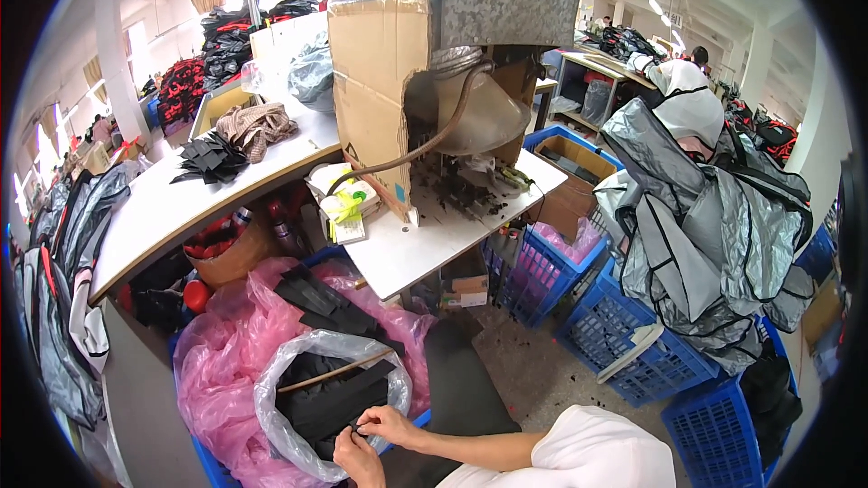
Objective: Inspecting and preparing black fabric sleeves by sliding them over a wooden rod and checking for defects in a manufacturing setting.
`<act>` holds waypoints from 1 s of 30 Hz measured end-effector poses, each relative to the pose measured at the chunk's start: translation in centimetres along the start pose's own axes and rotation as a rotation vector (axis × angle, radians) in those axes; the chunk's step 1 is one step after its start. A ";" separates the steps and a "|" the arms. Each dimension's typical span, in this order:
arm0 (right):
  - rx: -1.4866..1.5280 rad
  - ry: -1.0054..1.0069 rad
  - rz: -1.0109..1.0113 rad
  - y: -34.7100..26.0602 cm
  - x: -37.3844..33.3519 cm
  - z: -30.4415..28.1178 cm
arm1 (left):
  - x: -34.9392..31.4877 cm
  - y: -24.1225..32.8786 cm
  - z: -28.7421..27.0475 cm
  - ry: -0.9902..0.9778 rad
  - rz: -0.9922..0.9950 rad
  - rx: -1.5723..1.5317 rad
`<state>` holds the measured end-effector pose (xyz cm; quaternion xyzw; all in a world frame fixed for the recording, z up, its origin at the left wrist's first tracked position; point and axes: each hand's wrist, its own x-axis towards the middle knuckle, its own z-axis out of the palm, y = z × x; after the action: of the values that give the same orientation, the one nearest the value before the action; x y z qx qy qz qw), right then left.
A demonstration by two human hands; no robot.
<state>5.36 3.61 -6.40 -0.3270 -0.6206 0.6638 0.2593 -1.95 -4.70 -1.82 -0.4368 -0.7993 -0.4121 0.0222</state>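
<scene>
My left hand [359,460] and my right hand [391,425] meet at the near right side of a clear plastic bag [268,395]. Both have their fingers pinched together at the edge of a black fabric piece [339,411], fingertips nearly touching. Stacked black pieces fill the bag, and a thin wooden stick [334,371] lies across them. Pink plastic sheeting [221,343] surrounds the bag inside a blue crate [210,463]. More black strips [325,300] rest on the pink plastic at the far side.
A white worktable [389,269] stands ahead, with a cardboard-sided metal hood [375,81] and dark scraps on it. Blue crates [624,343] stand at right, heaped with silver-grey covers [696,235]. A side table [149,217] at left carries black pieces and checked cloth.
</scene>
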 end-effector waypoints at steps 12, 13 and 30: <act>0.322 -0.064 0.107 -0.8 0.8 0.5 | 1.9 -0.3 -0.3 -0.046 0.072 0.075; 0.720 -0.165 0.381 -1.6 0.7 0.4 | 2.2 -0.4 -0.3 -0.051 0.072 0.074; -0.144 -0.036 -0.342 -7.3 1.8 -0.3 | 3.3 1.4 0.9 0.267 -0.452 -0.682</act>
<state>3.94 5.85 0.64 -0.2225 -0.7177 0.5696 0.3330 -2.70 -1.45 -0.17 -0.1759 -0.6829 -0.7003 -0.1111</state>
